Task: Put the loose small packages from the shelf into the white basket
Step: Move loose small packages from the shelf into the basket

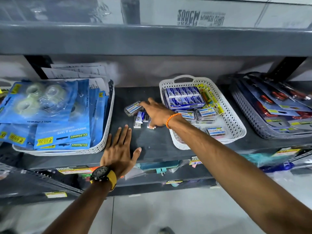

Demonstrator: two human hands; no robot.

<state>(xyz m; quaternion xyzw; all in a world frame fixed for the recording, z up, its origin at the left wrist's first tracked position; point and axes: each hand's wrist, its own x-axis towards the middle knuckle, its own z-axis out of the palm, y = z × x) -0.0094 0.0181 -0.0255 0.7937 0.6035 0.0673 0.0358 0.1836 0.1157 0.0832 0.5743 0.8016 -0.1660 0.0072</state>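
Note:
Several loose small packages lie on the dark shelf point(152, 139) between two baskets: a clear plastic box with a blue label point(132, 109), a small blue and white box point(141, 114), and a white box point(137, 123). My right hand point(156, 114) reaches over them with fingers spread, its fingertips touching the clear box, its thumb side by a small package point(150, 127). The white basket point(236, 125) stands just right of them, holding blue boxes and clear labelled boxes. My left hand point(119, 149) rests flat and open on the shelf's front part.
A white basket point(104, 137) full of blue tape packs stands at the left. A grey basket point(246, 119) with carded tools sits at the far right. A shelf board runs overhead, and more goods hang below the shelf edge.

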